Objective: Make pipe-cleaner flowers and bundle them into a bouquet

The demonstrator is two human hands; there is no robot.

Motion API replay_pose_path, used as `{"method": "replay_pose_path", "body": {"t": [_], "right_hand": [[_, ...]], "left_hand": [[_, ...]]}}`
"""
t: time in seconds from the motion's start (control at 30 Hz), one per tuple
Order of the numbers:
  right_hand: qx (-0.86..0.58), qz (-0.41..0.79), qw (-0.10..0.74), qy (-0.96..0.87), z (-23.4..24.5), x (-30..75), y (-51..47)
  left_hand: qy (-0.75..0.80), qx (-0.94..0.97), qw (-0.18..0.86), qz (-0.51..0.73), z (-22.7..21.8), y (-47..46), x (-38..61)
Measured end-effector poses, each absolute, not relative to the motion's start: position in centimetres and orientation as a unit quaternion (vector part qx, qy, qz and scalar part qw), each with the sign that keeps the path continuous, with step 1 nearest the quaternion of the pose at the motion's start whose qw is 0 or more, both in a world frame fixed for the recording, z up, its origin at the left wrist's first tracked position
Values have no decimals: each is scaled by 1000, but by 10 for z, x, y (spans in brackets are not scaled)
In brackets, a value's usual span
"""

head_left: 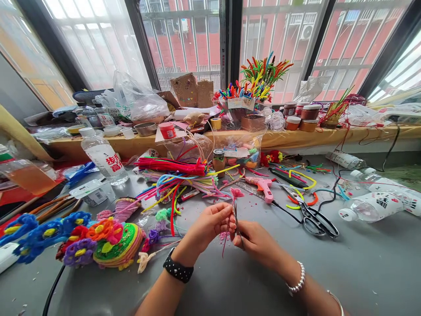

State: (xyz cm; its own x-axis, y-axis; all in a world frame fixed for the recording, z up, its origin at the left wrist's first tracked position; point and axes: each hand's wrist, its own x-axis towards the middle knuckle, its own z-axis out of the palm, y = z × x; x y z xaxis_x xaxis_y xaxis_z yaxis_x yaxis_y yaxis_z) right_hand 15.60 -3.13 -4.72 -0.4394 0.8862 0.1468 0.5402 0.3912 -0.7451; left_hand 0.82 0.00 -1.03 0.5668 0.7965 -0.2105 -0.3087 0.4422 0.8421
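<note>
My left hand (210, 226) pinches the thin stem of a pink pipe-cleaner flower (237, 193), whose fuzzy head stands above my fingertips. The stem's lower end hangs below the hand. Closed around small scissors (235, 215) is my right hand (258, 241); their narrow dark blades point up beside the stem, just under the flower head. My fingers hide most of the handles. Pink fluff (225, 237) lies on the grey table (230, 289) behind my hands.
Left are pipe-cleaner flowers (80, 252) and a water bottle (103, 158). Bundled pipe cleaners (171, 166) lie ahead. To the right are a pink glue gun (261, 186), large black-handled scissors (317, 219) and fallen bottles (375, 206). A cluttered ledge (184, 142) runs below the windows.
</note>
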Motion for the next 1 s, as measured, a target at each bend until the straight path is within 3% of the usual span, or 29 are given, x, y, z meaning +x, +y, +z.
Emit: {"method": "replay_pose_path", "body": {"t": [0.5, 1.0], "right_hand": [[-461, 276, 260, -803, -46, 157, -28], [-475, 265, 316, -777, -40, 161, -29]], "left_hand": [[320, 424, 776, 341, -13, 0, 9], [359, 528, 698, 325, -7, 0, 6]]}}
